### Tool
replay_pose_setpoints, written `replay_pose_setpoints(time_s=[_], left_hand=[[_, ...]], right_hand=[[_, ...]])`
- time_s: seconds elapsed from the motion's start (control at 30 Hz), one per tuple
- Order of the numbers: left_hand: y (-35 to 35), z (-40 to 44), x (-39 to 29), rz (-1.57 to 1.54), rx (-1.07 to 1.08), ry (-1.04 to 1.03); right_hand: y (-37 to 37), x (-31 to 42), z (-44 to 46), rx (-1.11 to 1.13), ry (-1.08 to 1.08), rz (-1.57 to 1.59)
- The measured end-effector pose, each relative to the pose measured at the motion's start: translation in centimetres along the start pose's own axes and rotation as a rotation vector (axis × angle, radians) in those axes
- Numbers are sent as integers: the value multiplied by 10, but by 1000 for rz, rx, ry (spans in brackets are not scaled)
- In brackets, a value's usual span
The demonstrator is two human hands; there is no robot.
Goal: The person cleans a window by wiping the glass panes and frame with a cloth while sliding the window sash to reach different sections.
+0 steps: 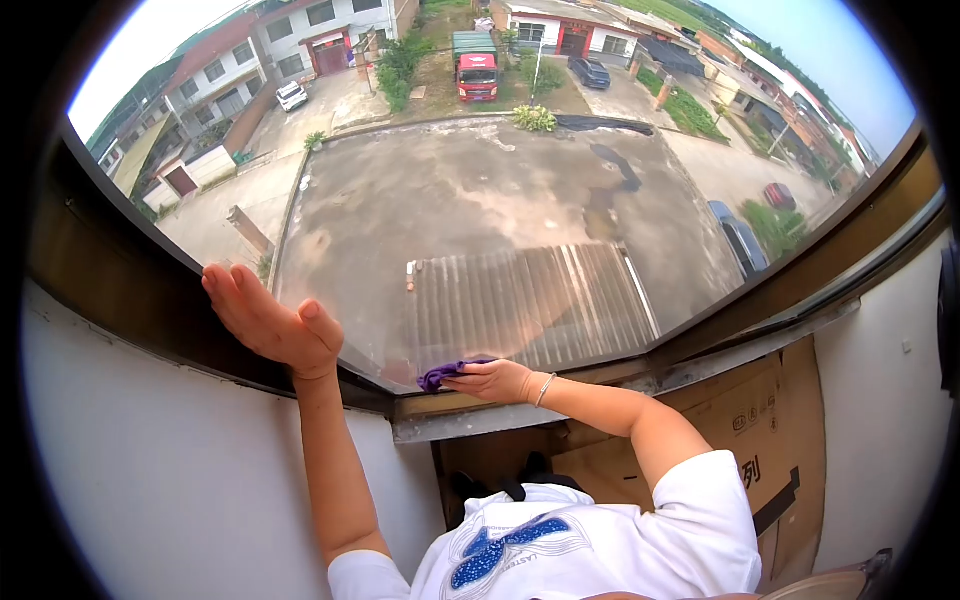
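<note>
A purple cloth [455,373] lies bunched under the fingers of my right hand [495,382], low against the window glass at the bottom of its frame [520,398]. A bracelet circles my right wrist. Raised at the left, my left hand [278,325] has its fingers stretched and its thumb apart, with nothing in it. It is beside the dark left part of the window frame [120,270]; whether it touches the frame I cannot tell.
Below my right arm is a stone sill edge [480,424]. Flattened cardboard [720,430] lies beneath it. A white wall [190,440] stands at the left. Outside are a corrugated roof [530,305], a paved yard and a red truck [477,75].
</note>
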State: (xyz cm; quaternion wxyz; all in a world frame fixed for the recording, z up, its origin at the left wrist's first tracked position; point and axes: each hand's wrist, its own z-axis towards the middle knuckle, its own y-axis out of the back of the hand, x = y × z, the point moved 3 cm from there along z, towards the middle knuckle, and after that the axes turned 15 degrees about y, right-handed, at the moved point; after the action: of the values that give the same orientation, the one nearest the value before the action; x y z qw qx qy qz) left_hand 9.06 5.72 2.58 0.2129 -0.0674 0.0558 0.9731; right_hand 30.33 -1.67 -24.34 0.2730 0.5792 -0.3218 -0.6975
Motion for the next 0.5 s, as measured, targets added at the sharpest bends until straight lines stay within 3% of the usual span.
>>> replay_pose_setpoints(time_s=[0.17,0.27,0.43,0.5], left_hand=[[0,0,2,32,6,-10],[1,-3,4,55,14,-4],[1,-8,8,60,7,-21],[1,-8,6,72,0,-28]], right_hand=[[-58,65,-62,265,79,56],[-74,95,-102,236,-20,198],[-69,108,-153,493,-67,347],[-65,108,-167,468,-150,399]])
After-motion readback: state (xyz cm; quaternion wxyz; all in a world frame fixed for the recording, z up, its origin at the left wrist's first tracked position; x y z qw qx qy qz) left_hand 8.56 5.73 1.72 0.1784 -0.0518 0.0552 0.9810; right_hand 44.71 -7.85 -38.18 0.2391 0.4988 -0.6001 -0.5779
